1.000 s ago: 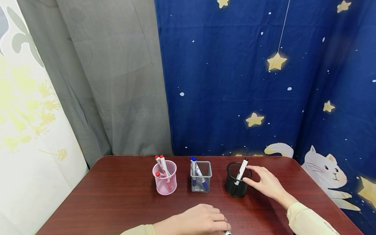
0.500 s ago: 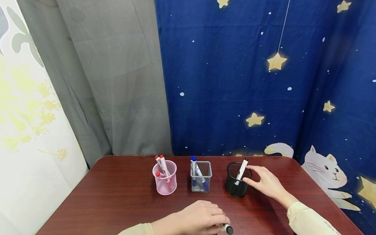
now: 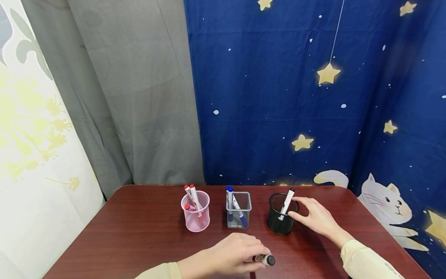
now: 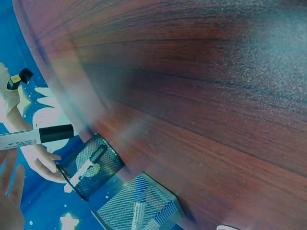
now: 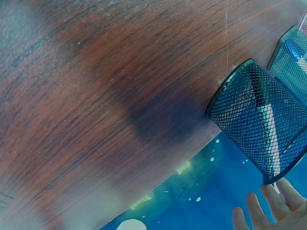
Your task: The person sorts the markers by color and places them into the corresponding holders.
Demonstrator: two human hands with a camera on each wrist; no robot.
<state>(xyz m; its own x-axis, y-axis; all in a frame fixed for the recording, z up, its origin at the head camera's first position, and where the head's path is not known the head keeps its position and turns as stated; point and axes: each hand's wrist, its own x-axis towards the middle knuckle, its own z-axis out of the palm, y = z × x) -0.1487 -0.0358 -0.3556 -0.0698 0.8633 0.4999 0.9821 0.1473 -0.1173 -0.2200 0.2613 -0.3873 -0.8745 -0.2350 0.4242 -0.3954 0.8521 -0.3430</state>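
My left hand (image 3: 234, 254) pinches a white marker with a black cap (image 3: 267, 259) above the table's near part, cap end pointing right. The left wrist view shows that marker (image 4: 21, 139) side-on. My right hand (image 3: 318, 217) is at the right side of a round black mesh pen cup (image 3: 277, 226), thumb and fingers at its rim. Seen from the right wrist, its fingers (image 5: 259, 213) are fairly straight and spread by the rim. Inside this cup leans another black-capped marker (image 3: 287, 201).
A square grey mesh pen holder (image 3: 238, 225) with blue markers (image 3: 230, 197) stands left of the black cup. Farther left is a pink mesh cup (image 3: 196, 226) with red markers (image 3: 195, 197). The brown table (image 3: 139, 232) ends before grey and blue curtains (image 3: 265, 97).
My left hand has risen slightly in the head view with the marker, bringing more of the marker into sight. My right hand and the cups have stayed in place.
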